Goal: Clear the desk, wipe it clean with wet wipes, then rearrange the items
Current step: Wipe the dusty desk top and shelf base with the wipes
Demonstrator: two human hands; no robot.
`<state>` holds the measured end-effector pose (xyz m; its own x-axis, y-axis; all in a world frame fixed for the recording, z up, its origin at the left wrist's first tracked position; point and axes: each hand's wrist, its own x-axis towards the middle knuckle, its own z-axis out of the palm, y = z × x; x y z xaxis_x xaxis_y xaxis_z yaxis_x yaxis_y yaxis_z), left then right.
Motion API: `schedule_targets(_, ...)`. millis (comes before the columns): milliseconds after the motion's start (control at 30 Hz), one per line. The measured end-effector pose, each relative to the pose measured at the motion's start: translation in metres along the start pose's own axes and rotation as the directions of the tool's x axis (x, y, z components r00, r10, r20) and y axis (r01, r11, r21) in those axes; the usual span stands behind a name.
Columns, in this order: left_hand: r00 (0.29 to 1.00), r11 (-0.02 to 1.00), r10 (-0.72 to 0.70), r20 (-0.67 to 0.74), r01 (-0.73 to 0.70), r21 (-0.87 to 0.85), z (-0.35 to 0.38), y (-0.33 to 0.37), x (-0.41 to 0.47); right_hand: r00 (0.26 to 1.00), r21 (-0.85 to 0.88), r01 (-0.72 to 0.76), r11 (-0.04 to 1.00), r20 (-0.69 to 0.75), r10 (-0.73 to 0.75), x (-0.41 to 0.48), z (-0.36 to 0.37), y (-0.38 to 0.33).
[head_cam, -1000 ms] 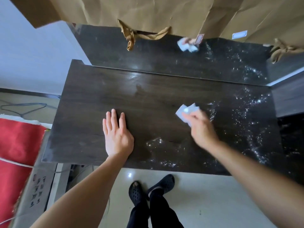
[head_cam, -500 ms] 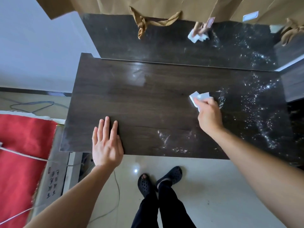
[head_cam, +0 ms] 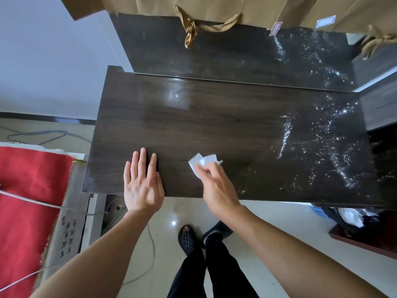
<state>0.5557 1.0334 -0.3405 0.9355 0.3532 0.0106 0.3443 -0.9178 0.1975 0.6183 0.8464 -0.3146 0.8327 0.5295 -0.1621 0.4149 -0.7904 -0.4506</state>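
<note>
The dark wood desk (head_cam: 214,125) fills the middle of the head view, with nothing standing on it. Its right part is speckled with glistening wet droplets (head_cam: 322,136); the left part looks smooth with a light glare. My right hand (head_cam: 217,188) presses a crumpled white wet wipe (head_cam: 203,162) onto the desk near the front edge, left of centre. My left hand (head_cam: 142,181) lies flat, fingers together, on the front edge just left of the wipe.
A dark glossy back panel (head_cam: 236,52) rises behind the desk, with brown paper bags (head_cam: 214,9) hanging above it. A red cloth (head_cam: 28,201) on a box sits at the left. Cables (head_cam: 36,134) lie on the floor; a basket (head_cam: 343,214) stands lower right.
My right hand has dragged the wipe from the centre-right of the desk leftward and toward the front edge. The left hand has stayed flat on the front edge.
</note>
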Motion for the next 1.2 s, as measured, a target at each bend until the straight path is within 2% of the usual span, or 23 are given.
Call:
schedule_targets(67, 1.0, 1.0, -0.003, 0.004, 0.003, 0.006, 0.0, -0.001, 0.001, 0.998, -0.012, -0.026, 1.0, -0.061, 0.026, -0.032, -0.012, 0.036)
schedule_targets(133, 1.0, 1.0, -0.004, 0.011, 0.004, 0.013, 0.0, 0.0, 0.001, 0.972, -0.054, -0.148, 0.987, -0.192, 0.135, -0.047, -0.029, 0.079)
schedule_targets(233, 1.0, 1.0, -0.002, 0.015, 0.001, 0.012, 0.0, 0.0, 0.0, 0.918, -0.105, -0.336, 0.936, -0.259, 0.3, -0.035, -0.037, 0.091)
schedule_targets(300, 1.0, 1.0, -0.008, 0.022, 0.008, 0.009, 0.0, 0.0, 0.0, 0.916, -0.096, -0.323, 0.942, -0.281, 0.285, -0.024, -0.021, 0.052)
schedule_targets(400, 1.0, 1.0, -0.006, 0.019, 0.006, 0.01, 0.0, 0.001, -0.001, 0.971, -0.043, -0.129, 0.991, -0.21, 0.117, -0.027, 0.018, -0.01)
schedule_targets(500, 1.0, 1.0, -0.003, 0.009, 0.003, 0.012, 0.001, -0.001, 0.0, 0.986, 0.007, -0.025, 1.0, -0.162, 0.026, -0.043, 0.014, 0.007)
schedule_targets(567, 1.0, 1.0, -0.001, 0.01, 0.0, 0.017, 0.002, -0.001, -0.001, 0.969, -0.049, -0.089, 0.995, -0.234, 0.075, -0.057, -0.004, 0.05)
schedule_targets(633, 1.0, 1.0, -0.006, 0.006, 0.006, 0.015, 0.003, -0.001, -0.001, 0.925, -0.06, -0.234, 0.97, -0.321, 0.204, -0.064, -0.019, 0.085)
schedule_targets(700, 1.0, 1.0, -0.001, 0.002, 0.001, 0.012, 0.003, -0.001, -0.001, 0.881, -0.036, -0.335, 0.942, -0.367, 0.299, -0.06, -0.015, 0.08)
schedule_targets(733, 1.0, 1.0, 0.002, 0.0, -0.002, 0.012, 0.003, -0.001, -0.001, 0.875, -0.001, -0.324, 0.946, -0.381, 0.299, -0.053, -0.006, 0.064)
schedule_targets(800, 1.0, 1.0, 0.004, -0.004, -0.004, 0.012, 0.003, -0.002, -0.001, 0.908, 0.088, -0.21, 0.974, -0.351, 0.228, -0.04, 0.017, 0.015)
schedule_targets(867, 1.0, 1.0, 0.005, -0.012, -0.005, 0.011, 0.004, -0.003, -0.002, 0.964, 0.083, -0.021, 0.996, -0.261, 0.043, -0.036, 0.034, -0.025)
schedule_targets(900, 1.0, 1.0, 0.006, -0.019, -0.006, 0.009, 0.004, -0.003, -0.002, 0.978, 0.064, 0.066, 0.996, -0.201, -0.052, -0.036, 0.033, -0.033)
schedule_targets(967, 1.0, 1.0, 0.009, -0.02, -0.009, 0.006, 0.005, -0.004, -0.002, 0.984, 0.092, 0.115, 0.989, -0.146, -0.101, -0.03, 0.023, -0.011)
schedule_targets(1033, 1.0, 1.0, 0.014, -0.016, -0.014, 0.001, 0.005, -0.004, -0.002, 0.981, 0.099, 0.0, 0.995, -0.191, 0.019, -0.014, 0.001, 0.029)
schedule_targets(1100, 1.0, 1.0, 0.013, -0.019, -0.013, 0.001, 0.005, -0.004, -0.002, 0.962, 0.01, -0.119, 0.993, -0.244, 0.118, 0.019, -0.023, 0.068)
schedule_targets(1200, 1.0, 1.0, 0.013, -0.018, -0.013, 0.001, 0.006, -0.005, -0.001, 0.935, -0.039, -0.268, 0.963, -0.251, 0.25, 0.066, -0.038, 0.063)
